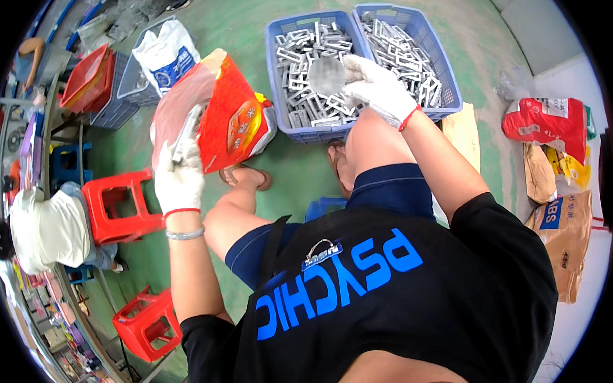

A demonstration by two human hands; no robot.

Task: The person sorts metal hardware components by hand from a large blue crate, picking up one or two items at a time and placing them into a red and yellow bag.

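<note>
Our left hand point(178, 177) in its white glove pinches a small grey metal piece point(185, 135) and the mouth of the red bag point(233, 116). Our right hand point(378, 88) grips a flat round grey disc point(327, 76) over the blue baskets point(280, 71) of metal frames. We think the bag could slip and spill, since it hangs from a few fingers. Both arms reach forward, left raised, right bent over the knee

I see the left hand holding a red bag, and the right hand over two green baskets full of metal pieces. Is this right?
Not quite: the two baskets are blue, not green. The head view shows it. The left hand does hold the red bag, and the right hand is over the metal pieces.
</note>
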